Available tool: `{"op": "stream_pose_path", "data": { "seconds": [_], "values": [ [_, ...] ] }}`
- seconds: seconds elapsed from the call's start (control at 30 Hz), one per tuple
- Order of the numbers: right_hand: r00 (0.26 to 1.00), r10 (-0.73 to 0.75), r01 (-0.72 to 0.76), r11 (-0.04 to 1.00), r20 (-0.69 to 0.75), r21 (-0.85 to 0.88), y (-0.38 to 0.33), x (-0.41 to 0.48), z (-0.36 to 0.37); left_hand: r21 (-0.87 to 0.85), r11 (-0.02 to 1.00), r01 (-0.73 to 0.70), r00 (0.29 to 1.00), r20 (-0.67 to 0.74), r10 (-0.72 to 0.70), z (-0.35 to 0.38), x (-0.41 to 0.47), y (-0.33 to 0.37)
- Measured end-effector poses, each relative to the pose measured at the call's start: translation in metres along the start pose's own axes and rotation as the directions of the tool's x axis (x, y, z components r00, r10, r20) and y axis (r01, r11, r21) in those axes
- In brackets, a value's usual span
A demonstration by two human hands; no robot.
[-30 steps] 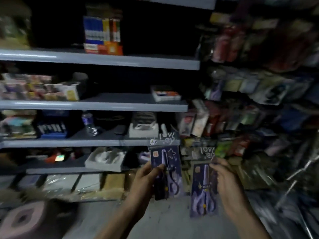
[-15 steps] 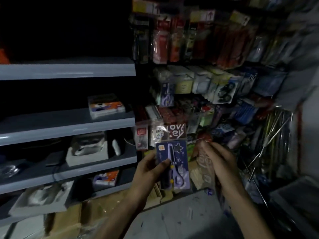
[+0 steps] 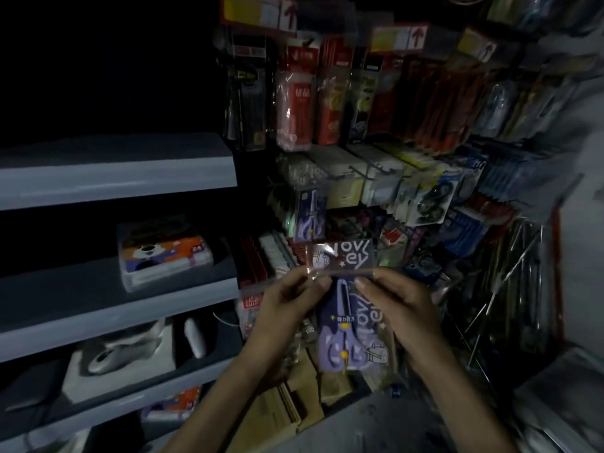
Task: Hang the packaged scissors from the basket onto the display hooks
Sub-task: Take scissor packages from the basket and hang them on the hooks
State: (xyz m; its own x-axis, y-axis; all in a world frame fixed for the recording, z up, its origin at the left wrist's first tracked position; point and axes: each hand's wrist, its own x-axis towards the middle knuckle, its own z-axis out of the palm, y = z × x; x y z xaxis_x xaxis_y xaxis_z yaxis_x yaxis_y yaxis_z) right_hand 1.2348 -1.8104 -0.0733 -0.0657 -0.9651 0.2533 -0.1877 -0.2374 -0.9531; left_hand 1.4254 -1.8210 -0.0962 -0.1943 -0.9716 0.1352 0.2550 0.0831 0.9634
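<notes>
Left hand point(image 3: 287, 310): grip pinching the purple scissors pack point(image 3: 348, 325) near its top.
Right hand point(image 3: 400, 305): grip pinching the same pack.

Orange-and-white box point(image 3: 165, 253) on grey shelf point(image 3: 81, 305); red packets point(image 3: 295, 103) hang upper right.

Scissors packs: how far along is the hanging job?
One purple scissors pack already hangs on the display rack. The left hand and right hand pinch the top of the held pack, which sits below the hung one and is not yet on a hook. Another may lie behind it. The basket is out of view, so the remainder can't be counted.
</notes>
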Motion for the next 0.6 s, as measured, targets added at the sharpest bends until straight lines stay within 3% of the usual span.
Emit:
{"op": "stream_pose_path", "data": {
  "seconds": [0.1, 0.23, 0.43, 0.6],
  "values": [
    [0.999, 0.031, -0.032, 0.998, 0.025, 0.047, 0.004, 0.021, 0.006, -0.028, 1.0, 0.0, 1.0, -0.007, 0.0, -0.003, 0.029, 0.007],
    [1.0, 0.001, -0.001, 0.999, 0.014, 0.039, 0.014, 0.052, 0.009, 0.051, 0.996, -0.068, 0.993, -0.092, 0.072, 0.0, 0.061, 0.003],
    [1.0, -0.007, 0.007, 0.997, 0.008, 0.079, 0.037, 0.096, 0.002, 0.151, 0.987, -0.053, 0.985, -0.155, 0.077, 0.009, 0.099, -0.007],
    [0.999, 0.031, -0.032, 0.993, 0.011, 0.113, 0.062, 0.131, -0.019, 0.237, 0.971, -0.023, 0.938, -0.331, 0.103, 0.021, 0.13, 0.001]
  ]
}}
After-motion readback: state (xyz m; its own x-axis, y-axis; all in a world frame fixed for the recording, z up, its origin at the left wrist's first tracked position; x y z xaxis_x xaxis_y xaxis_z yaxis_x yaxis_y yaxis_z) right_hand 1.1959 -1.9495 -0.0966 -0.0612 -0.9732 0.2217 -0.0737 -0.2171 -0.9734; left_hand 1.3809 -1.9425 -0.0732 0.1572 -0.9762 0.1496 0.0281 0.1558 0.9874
